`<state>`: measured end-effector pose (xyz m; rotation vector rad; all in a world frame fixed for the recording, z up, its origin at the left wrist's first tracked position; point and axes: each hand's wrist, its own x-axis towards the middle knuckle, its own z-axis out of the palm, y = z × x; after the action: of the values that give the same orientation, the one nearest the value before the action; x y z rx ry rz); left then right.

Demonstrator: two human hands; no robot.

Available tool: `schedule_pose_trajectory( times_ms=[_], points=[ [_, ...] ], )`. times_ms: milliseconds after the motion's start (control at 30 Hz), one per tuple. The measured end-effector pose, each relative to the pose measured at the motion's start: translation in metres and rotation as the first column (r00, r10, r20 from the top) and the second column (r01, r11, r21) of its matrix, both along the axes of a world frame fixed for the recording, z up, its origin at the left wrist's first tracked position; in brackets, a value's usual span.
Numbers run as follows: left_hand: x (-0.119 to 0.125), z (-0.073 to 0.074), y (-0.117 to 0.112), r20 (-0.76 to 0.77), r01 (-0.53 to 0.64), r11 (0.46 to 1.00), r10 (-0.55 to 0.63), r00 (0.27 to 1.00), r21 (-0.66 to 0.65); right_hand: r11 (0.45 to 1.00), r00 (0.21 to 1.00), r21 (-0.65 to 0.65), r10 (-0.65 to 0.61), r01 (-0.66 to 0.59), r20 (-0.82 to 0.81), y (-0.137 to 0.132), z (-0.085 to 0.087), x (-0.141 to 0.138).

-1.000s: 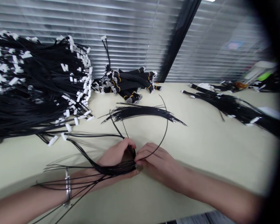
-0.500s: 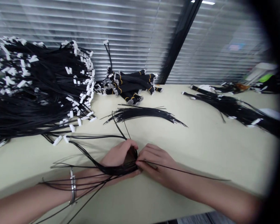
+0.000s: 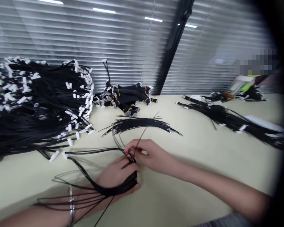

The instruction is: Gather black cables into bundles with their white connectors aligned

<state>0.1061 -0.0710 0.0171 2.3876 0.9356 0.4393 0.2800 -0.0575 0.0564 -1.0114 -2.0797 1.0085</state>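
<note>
My left hand (image 3: pixel 112 173) is closed around a bundle of thin black wires (image 3: pixel 109 190). The bundle's gathered end shows between the thumb and fingers, and loose tails fan back over my wrist. My right hand (image 3: pixel 153 156) is at the far side of my left fingers, its fingertips pinched on a single black wire (image 3: pixel 142 134) that points up and away from me. The fingertips touch or nearly touch other wires by the left knuckles; exactly where is hidden. Ahead of both hands lies a loose row of cut black wires (image 3: pixel 142 124).
A large heap of black cables (image 3: pixel 49 91) with white connectors fills the left. Yellow-banded black cable bundles (image 3: pixel 130 94) lie against the blinds (image 3: pixel 123 41). More black cables (image 3: pixel 217 115) stretch along the right of the pale table (image 3: pixel 180 195). A clear container (image 3: pixel 238 85) stands far right.
My right hand has moved from the bundle's end up and left to the far side of my left hand. Its wire swung from pointing right to pointing away. The camera view has shifted.
</note>
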Motion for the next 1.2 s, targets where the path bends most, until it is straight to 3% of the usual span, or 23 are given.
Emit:
schedule_pose_trajectory(
  times_ms=[67, 133, 200, 233, 300, 367, 533, 767, 900, 1000, 1067, 1133, 1200],
  points=[
    [0.000, -0.004, 0.001, -0.011, -0.038, 0.999, 0.038, 0.999, -0.008, 0.982, 0.984, 0.187, -0.008, -0.026, 0.178, 0.002, 0.007, 0.002],
    [-0.001, -0.006, 0.002, -0.027, -0.043, 0.998, 0.042, 0.999, -0.038, 0.962, 0.938, 0.274, -0.088, -0.008, 0.334, 0.009, 0.008, 0.014],
    [-0.001, -0.005, 0.003, -0.028, -0.044, 0.997, 0.043, 0.999, -0.068, 0.930, 0.823, 0.362, -0.255, 0.065, 0.508, 0.019, 0.002, 0.035],
    [-0.002, -0.004, 0.003, -0.024, -0.050, 0.996, 0.048, 0.999, -0.080, 0.887, 0.713, 0.449, -0.385, 0.110, 0.586, 0.026, -0.003, 0.048],
    [-0.002, 0.000, 0.003, -0.010, -0.073, 0.991, 0.073, 0.997, -0.111, 0.816, 0.565, 0.543, -0.547, 0.197, 0.617, 0.039, -0.015, 0.073],
    [-0.002, 0.004, 0.001, 0.001, -0.108, 0.983, 0.109, 0.994, -0.147, 0.770, 0.476, 0.586, -0.627, 0.254, 0.617, 0.050, -0.026, 0.094],
    [0.000, 0.012, -0.001, 0.020, -0.163, 0.957, 0.173, 0.985, -0.238, 0.729, 0.407, 0.625, -0.680, 0.279, 0.611, 0.060, -0.039, 0.112],
    [0.000, 0.013, 0.000, 0.045, -0.178, 0.937, 0.200, 0.979, -0.301, 0.725, 0.470, 0.573, -0.687, 0.382, 0.555, 0.059, -0.023, 0.117],
    [0.000, 0.013, -0.001, 0.064, -0.184, 0.923, 0.218, 0.974, -0.339, 0.790, 0.595, 0.415, -0.613, 0.452, 0.520, 0.056, -0.009, 0.125],
    [0.001, 0.014, -0.002, 0.073, -0.185, 0.913, 0.226, 0.972, -0.364, 0.902, 0.818, 0.096, -0.424, 0.421, 0.389, 0.042, -0.004, 0.113],
    [0.001, 0.014, -0.002, 0.070, -0.190, 0.910, 0.231, 0.971, -0.370, 0.919, 0.950, -0.244, -0.292, 0.310, 0.110, 0.030, -0.005, 0.094],
    [0.001, 0.013, -0.002, 0.065, -0.193, 0.909, 0.232, 0.971, -0.370, 0.874, 0.959, -0.453, -0.257, 0.177, -0.122, 0.019, -0.010, 0.072],
    [0.001, 0.013, -0.002, 0.064, -0.188, 0.911, 0.227, 0.972, -0.368, 0.871, 0.948, -0.458, -0.275, 0.176, -0.159, 0.015, -0.017, 0.056]
  ],
)
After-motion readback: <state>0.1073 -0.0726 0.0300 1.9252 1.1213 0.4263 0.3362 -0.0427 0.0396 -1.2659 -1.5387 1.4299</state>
